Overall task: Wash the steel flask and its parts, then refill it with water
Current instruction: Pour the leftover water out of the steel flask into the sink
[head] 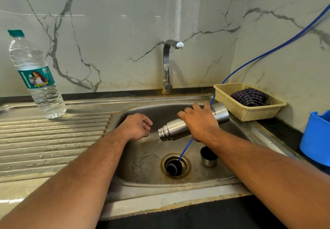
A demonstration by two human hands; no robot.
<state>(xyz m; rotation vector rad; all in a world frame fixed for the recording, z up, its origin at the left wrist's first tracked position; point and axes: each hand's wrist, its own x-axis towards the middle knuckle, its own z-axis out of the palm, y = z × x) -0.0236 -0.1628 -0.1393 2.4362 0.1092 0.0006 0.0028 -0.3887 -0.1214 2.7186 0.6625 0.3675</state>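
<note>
Flask: our right hand (200, 121) grips the steel flask (180, 127), mouth tipped down over the sink (142, 180).
Left hand (137, 127): loosely curled, holding nothing.
Parts: cap (209, 156) and stopper (174, 167) lie in the basin.
Left: we judge rinsing underway; refilling remains.

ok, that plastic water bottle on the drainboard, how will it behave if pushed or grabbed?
The water bottle looks nearly full, so probably heavy for its size. It's tall and narrow on the ribbed drainboard, so a high push may tip it rather than slide it. Its thin clear walls will likely flex under a tight grip.
</note>
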